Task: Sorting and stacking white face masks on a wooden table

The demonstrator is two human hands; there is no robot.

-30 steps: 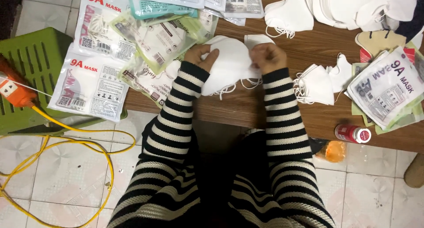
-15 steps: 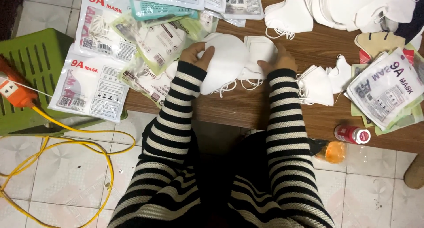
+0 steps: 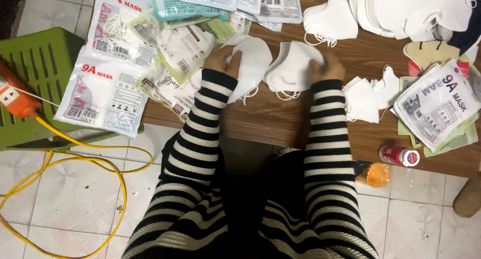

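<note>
1. We look down from the head camera at two arms in black-and-white striped sleeves, reaching onto a brown wooden counter (image 3: 270,121).
2. Our left hand (image 3: 220,58) rests on a white folded face mask (image 3: 253,63). Its fingers are curled around the mask's left edge and hold it against the counter.
3. Our right hand (image 3: 328,66) grips a small stack of white masks (image 3: 290,68). The fingers are bent close over the stack's right side; we cannot tell how tightly they press.
4. The single mask and the stack lie just beside each other, near the middle of the counter, with their ear loops trailing toward us.
5. To the left, printed mask packets (image 3: 105,91) overlap each other and hang over the counter's left edge, next to a green plastic basket (image 3: 40,63).
6. To the right lie loose white masks (image 3: 363,98) and more packets (image 3: 438,106), close to the right hand.
7. A large pile of white masks (image 3: 406,11) fills the far right corner.
8. Bare wood shows between our arms and the near counter edge; that strip is the open room.
9. A small red-capped bottle (image 3: 399,155) lies at the near edge on the right.
10. A yellow cable (image 3: 75,153) loops over the tiled floor (image 3: 60,204) on the left.
</note>
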